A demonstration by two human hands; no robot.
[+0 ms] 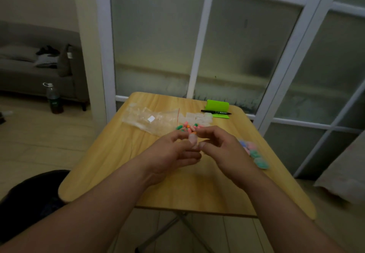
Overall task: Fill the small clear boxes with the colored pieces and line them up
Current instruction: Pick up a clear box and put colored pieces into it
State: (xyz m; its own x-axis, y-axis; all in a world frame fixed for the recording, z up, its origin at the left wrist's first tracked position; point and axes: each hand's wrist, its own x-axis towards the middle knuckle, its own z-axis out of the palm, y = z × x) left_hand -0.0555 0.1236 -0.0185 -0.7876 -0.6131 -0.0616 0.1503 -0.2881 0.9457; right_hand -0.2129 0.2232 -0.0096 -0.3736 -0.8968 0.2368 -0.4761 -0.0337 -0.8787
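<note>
Both hands meet above the middle of the wooden table [122, 154]. My left hand [173, 154] holds a small clear box [193, 139] between thumb and fingers. My right hand [221, 146] has its fingers curled at the top of that box, where an orange piece [193, 133] shows. Just behind the hands lies a loose pile of pink, green and orange pieces [187, 127]. Several empty clear boxes [199, 118] lie further back. A row of filled boxes [254, 154] with pink, blue and green contents runs along the right edge, partly hidden by my right hand.
An empty clear plastic bag [146, 118] lies at the back left of the table. A black marker [216, 112] rests on a green holder [218, 107] at the back right. A glass partition stands behind the table. A bottle [53, 98] stands on the floor left.
</note>
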